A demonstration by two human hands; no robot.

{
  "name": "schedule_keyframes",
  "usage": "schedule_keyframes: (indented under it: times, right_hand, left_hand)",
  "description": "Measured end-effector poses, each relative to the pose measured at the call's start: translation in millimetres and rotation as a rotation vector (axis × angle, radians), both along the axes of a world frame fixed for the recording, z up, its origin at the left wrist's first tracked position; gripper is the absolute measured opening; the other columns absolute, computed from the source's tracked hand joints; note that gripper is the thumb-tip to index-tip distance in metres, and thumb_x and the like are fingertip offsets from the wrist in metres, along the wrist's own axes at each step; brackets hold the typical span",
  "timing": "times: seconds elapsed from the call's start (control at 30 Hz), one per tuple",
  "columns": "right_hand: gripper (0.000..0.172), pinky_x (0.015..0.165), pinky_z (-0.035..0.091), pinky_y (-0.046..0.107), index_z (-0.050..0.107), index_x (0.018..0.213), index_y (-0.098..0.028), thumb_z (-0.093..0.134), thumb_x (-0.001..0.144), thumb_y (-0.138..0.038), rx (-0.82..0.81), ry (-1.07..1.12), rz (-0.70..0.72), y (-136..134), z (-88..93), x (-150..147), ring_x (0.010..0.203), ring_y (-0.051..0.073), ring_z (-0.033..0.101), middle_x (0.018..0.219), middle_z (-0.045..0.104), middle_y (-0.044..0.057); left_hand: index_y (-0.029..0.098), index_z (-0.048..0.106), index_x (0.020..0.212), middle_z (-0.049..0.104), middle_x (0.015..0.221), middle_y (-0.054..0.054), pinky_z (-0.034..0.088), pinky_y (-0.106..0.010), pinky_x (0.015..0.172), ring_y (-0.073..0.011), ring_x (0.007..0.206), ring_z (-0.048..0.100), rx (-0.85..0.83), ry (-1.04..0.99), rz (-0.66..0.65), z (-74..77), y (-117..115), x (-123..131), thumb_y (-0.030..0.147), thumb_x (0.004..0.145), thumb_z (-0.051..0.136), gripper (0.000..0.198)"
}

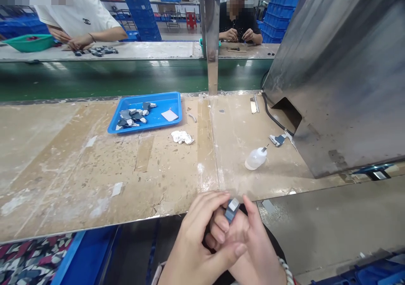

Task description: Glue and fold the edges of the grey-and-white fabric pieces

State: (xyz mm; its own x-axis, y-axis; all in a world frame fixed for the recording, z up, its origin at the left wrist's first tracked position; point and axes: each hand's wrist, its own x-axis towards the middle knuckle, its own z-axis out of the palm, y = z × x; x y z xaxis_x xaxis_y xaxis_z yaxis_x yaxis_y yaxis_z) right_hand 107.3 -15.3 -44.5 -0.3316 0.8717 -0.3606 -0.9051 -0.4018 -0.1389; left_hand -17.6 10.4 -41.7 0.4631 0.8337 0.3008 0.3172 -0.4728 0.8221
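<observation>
Close to the table's front edge, my two hands meet around a small dark grey-blue plastic part with a white piece on top point(232, 209). My right hand point(249, 243) has its fingers curled against the part, and its thumb stands apart. From the left, my left hand point(196, 234) reaches over with fingers extended; its fingertips are at the part's upper side, and its thumb is spread away. Further up lies a white squeeze bottle with a thin metal tip point(255, 158). Near it rests another grey-and-white part point(278, 140).
A blue tray point(177, 108) holds several similar parts and a pale card point(170, 115). Crumpled white tissue point(182, 137) lies before it. A metal housing point(348, 87) bounds the right; a metal post point(213, 44) stands ahead. Two people work across the green belt point(126, 76).
</observation>
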Motion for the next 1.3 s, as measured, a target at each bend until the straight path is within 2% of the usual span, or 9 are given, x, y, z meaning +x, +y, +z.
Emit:
schedule_keyframes:
  times: [0.13,0.3,0.43,0.5,0.67,0.77,0.93,1.1,1.3]
  right_hand:
    - [0.042,0.091,0.050,0.036,0.071,0.089,-0.021,0.058,0.088,-0.061,0.191,-0.134,0.079,-3,0.3,-5,0.088,0.020,0.061,0.089,0.064,0.005]
    - [0.040,0.098,0.046,0.042,0.068,0.110,-0.025,0.075,0.081,-0.052,0.267,-0.708,0.052,-21,-9.7,6,0.106,0.025,0.062,0.107,0.068,0.008]
    - [0.012,0.100,0.043,0.038,0.064,0.090,-0.026,0.072,0.088,-0.034,0.177,-1.251,-0.618,-17,-26.6,47,0.108,0.022,0.058,0.101,0.063,0.004]
    - [0.025,0.107,0.039,0.044,0.062,0.098,-0.026,0.078,0.080,-0.033,0.174,-1.433,-0.842,-3,-31.3,74,0.114,0.024,0.055,0.111,0.059,0.005]
    - [0.070,0.113,0.034,0.058,0.044,0.138,-0.028,0.078,0.078,-0.044,0.312,-1.739,-0.485,42,-29.4,114,0.134,0.035,0.045,0.144,0.047,0.012]
    - [0.067,0.115,0.031,0.056,0.044,0.141,-0.028,0.071,0.083,-0.047,0.410,-1.897,-0.195,57,-27.0,112,0.137,0.033,0.043,0.147,0.048,0.011]
    - [0.043,0.111,0.032,0.055,0.057,0.122,-0.025,0.067,0.087,-0.049,0.431,-1.866,-0.135,64,-31.2,107,0.129,0.032,0.050,0.131,0.065,0.009]
    - [0.055,0.092,0.047,0.044,0.043,0.111,-0.023,0.081,0.077,-0.042,0.314,-1.604,-0.408,54,-42.0,112,0.109,0.028,0.064,0.117,0.071,0.012]
    - [0.046,0.070,0.051,0.034,0.041,0.115,-0.028,0.073,0.085,-0.040,0.351,-1.341,-0.688,45,-36.5,112,0.074,0.017,0.062,0.084,0.068,0.000]
  left_hand:
    - [0.027,0.063,0.118,0.071,0.106,-0.002,0.056,-0.025,0.093,-0.0159,0.105,0.066,0.147,-0.017,0.114,1.5,0,6,0.025,0.092,0.069,0.027]
    - [0.033,0.062,0.120,0.072,0.108,0.002,0.058,-0.020,0.086,-0.0130,0.098,0.070,0.033,-0.026,0.290,-4.4,4,-4,0.024,0.092,0.068,0.029]
    - [0.033,0.062,0.121,0.071,0.108,0.000,0.061,-0.022,0.079,-0.0156,0.098,0.070,-0.008,-0.045,0.353,-16.6,14,-9,0.026,0.094,0.065,0.028]
    - [0.032,0.064,0.118,0.070,0.106,-0.001,0.061,-0.026,0.077,-0.0177,0.097,0.069,-0.002,0.008,0.335,-22.7,20,-8,0.025,0.095,0.063,0.024]
    - [0.030,0.062,0.124,0.069,0.109,-0.006,0.061,-0.041,0.085,-0.0240,0.101,0.066,0.037,0.168,0.334,-30.4,26,-4,0.027,0.098,0.056,0.026]
    - [0.025,0.062,0.126,0.068,0.112,-0.010,0.060,-0.044,0.087,-0.0264,0.106,0.065,0.124,0.187,0.390,-30.4,26,-2,0.029,0.099,0.055,0.028]
    - [0.022,0.052,0.135,0.074,0.104,-0.009,0.064,-0.035,0.074,-0.0239,0.096,0.072,0.216,0.108,0.527,-36.4,25,5,0.030,0.098,0.060,0.039]
    - [0.020,0.060,0.112,0.076,0.101,-0.006,0.064,-0.029,0.076,-0.0194,0.090,0.076,0.402,0.062,0.547,-45.1,22,10,0.018,0.094,0.066,0.020]
    - [0.016,0.062,0.094,0.077,0.087,-0.006,0.063,-0.023,0.070,-0.0215,0.094,0.077,0.592,0.056,0.514,-44.0,24,11,0.006,0.087,0.073,0.016]
